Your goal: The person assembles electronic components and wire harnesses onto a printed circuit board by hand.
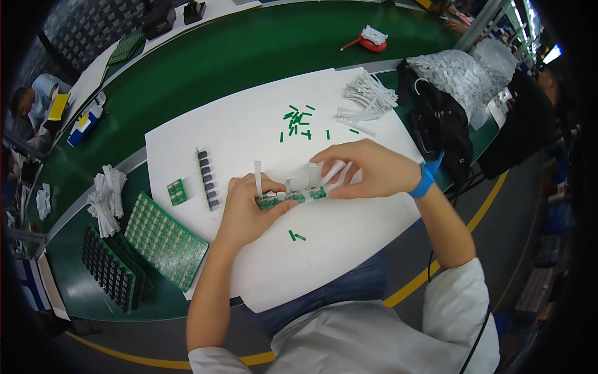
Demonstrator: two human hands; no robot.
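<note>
The left hand (246, 209) is gripping the left end of a green board strip (300, 196) between thumb and fingers; the strip is lying between both hands, over the white sheet (311, 268); the right hand (374, 167) is curling partly open around white ribbon cables (258, 177) at the right end, though whether it is pinching one is staying hidden; the cables are crowding together, so a stray fingertip could be bending a neighbour; too light a left grip could be letting the strip twist.

The white strips (258, 179) look smooth plastic, the sheet (336, 255) matt, tabletop (70, 271) glossy.
</note>
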